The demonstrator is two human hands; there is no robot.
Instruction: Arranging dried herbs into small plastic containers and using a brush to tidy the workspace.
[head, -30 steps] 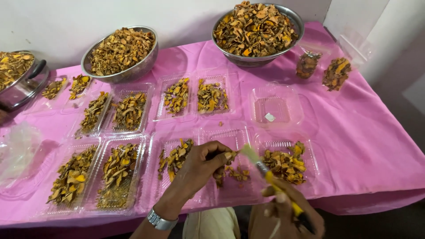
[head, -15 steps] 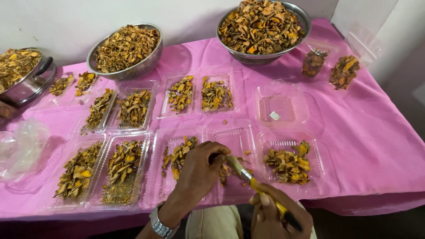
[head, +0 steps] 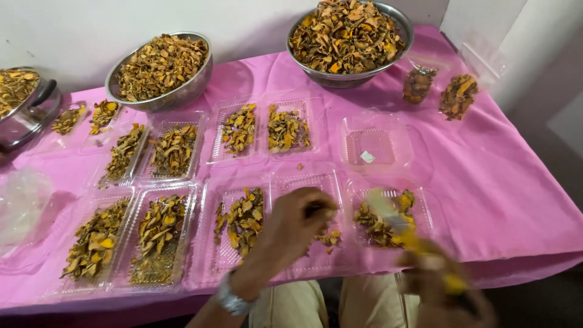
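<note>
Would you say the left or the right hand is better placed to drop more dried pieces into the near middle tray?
Probably the left hand: it hovers directly over the near middle tray, while the blurred right hand holds a yellow tool off the table edge.

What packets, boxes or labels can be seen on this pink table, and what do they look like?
Clear plastic clamshell trays: rows across the table, most holding dried yellow-brown pieces.
Empty clear tray: right of centre, small white slip inside.
Small clear bag: back right, brown contents.
Left hand: over the front middle tray.
</note>
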